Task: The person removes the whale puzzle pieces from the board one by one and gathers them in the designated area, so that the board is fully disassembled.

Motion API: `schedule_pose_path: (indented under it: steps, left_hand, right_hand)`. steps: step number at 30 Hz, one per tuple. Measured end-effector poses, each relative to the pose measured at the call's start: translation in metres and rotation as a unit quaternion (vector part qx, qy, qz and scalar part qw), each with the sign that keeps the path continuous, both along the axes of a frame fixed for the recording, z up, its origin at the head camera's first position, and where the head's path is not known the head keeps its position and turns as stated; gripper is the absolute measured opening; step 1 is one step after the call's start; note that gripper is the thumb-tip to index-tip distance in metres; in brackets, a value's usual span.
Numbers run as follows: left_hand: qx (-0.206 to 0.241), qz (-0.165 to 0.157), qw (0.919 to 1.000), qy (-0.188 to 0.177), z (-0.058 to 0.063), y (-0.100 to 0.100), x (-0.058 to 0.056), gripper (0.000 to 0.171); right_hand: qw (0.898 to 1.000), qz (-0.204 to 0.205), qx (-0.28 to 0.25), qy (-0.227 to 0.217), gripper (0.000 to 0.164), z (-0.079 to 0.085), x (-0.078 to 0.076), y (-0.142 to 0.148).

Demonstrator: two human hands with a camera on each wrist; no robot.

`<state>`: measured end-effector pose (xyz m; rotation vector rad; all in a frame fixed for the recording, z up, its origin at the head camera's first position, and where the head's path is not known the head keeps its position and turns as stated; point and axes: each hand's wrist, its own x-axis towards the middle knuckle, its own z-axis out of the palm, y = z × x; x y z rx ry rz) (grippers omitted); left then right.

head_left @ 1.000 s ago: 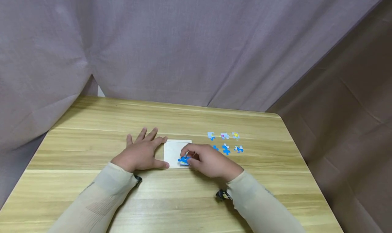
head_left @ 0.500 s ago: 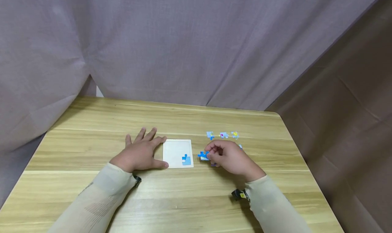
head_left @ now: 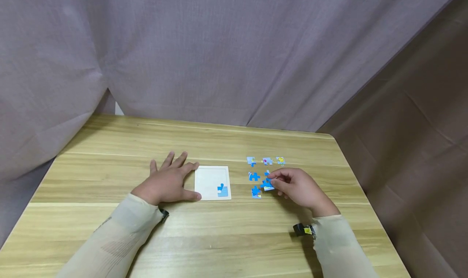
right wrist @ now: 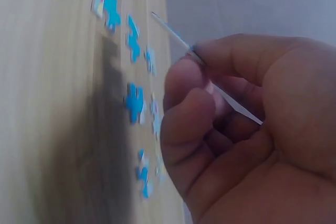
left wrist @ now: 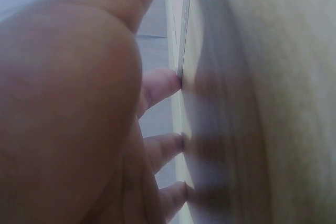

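My right hand [head_left: 301,187] pinches a blue jigsaw piece [head_left: 267,184] between thumb and fingers, above the loose pieces on the table. In the right wrist view that piece [right wrist: 169,27] is seen nearly edge-on, apart from the tabletop. My left hand [head_left: 166,183] lies spread on the table, its thumb and index fingertips touching the left edge of a square white puzzle tray [head_left: 206,178]. One blue corner piece [head_left: 222,190] lies in the tray's lower right corner. Fingers of the left hand [left wrist: 163,88] show against the tabletop in the left wrist view.
Loose jigsaw pieces lie right of the tray: a back row with a moon piece [head_left: 251,160], a pink-marked piece [head_left: 267,161] and a sun piece [head_left: 280,160], then blue ones [head_left: 254,176] nearer. A grey curtain [head_left: 204,67] hangs behind the wooden table [head_left: 219,237].
My right hand has moved right from over the tray to the loose pieces, still pinching a blue piece. This uncovers the corner piece in the tray. The left hand stays in place.
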<state>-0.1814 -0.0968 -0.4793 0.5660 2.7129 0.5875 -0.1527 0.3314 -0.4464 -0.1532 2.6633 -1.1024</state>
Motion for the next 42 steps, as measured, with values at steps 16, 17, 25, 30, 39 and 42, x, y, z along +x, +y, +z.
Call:
schedule_pose_path:
  steps: [16,17,25,30,39,42]
  left_hand:
    - [-0.002,0.001,1.0,-0.002,0.0,0.0,0.0,0.108]
    - [-0.002,0.001,1.0,-0.002,0.001,0.0,0.0,0.108]
    - [0.003,0.002,1.0,-0.003,0.0,0.0,0.0,0.107]
    - [0.003,0.002,1.0,-0.003,0.0,0.0,-0.001,0.107]
    - [0.006,0.004,1.0,-0.007,0.0,0.0,0.0,0.107]
    - [0.005,0.005,1.0,-0.006,0.0,0.0,0.0,0.107]
  right_hand:
    - [0.999,-0.025,0.017,-0.04,0.013,-0.021,0.002,0.02]
    - [0.999,-0.027,0.024,-0.04,0.012,-0.022,0.002,0.02]
    - [0.997,-0.024,0.063,-0.023,0.007,-0.025,0.002,0.02]
    - [0.996,-0.026,0.082,-0.018,0.006,-0.023,0.002,0.019]
    - [0.994,-0.019,0.111,0.001,0.007,-0.02,0.003,0.017]
    - [0.992,-0.015,0.123,0.008,0.007,-0.02,0.003,0.017]
